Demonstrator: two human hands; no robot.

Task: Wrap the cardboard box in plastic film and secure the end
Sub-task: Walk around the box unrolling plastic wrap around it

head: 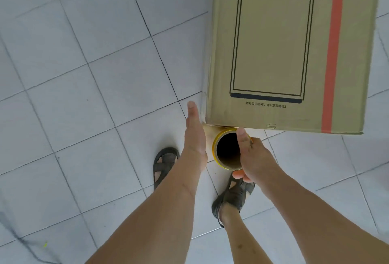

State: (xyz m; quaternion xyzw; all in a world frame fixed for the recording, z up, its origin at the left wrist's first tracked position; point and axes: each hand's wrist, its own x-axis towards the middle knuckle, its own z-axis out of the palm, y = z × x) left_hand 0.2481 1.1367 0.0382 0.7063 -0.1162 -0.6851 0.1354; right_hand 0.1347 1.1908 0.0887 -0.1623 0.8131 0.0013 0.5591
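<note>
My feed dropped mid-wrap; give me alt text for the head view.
A tall cardboard box stands on a tiled floor. The left hand lies flat against its near corner, while the right hand grips an upright roll of plastic film beside the box. Two sandalled feet show below.

Bright, even daylight, soft faint shadows, slight overall blur, wide-angle edge curvature.

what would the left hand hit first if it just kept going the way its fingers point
Probably nothing but tiled floor. The left hand lies flat along the cardboard box's left side, fingers straight and pointing along that face, not into it. Depth is unclear, so it may go on grazing the box edge.
</note>
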